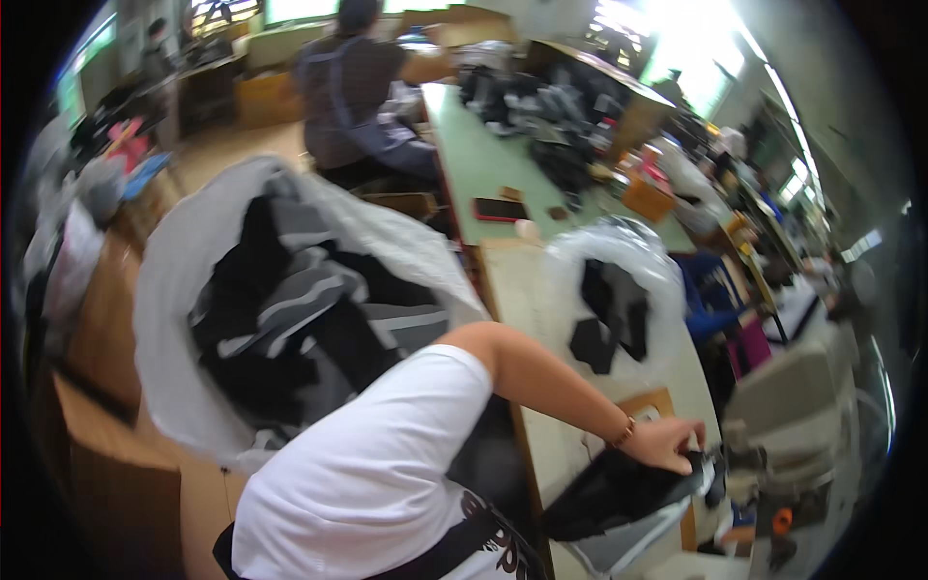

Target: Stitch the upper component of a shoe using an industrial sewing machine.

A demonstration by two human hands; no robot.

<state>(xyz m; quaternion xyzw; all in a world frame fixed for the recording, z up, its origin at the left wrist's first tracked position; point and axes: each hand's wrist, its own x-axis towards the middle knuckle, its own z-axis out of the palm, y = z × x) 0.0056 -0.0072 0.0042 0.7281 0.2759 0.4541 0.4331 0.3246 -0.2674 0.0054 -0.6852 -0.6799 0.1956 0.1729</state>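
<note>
A cream tabletop lies beneath the fingers of the left hand, as a likely support; well to their left, a white sack gapes, perhaps keeping its black and grey pieces reachable. Beyond the fingers, a clear plastic bag holds dark pieces, probably to keep them together. A black and grey cloth spreads below and left of the fingers, which curl narrowly at its edge, likely steadying it; whether they pinch it, I cannot tell. No right hand shows

left hand touches dark fabric over pale table
</note>
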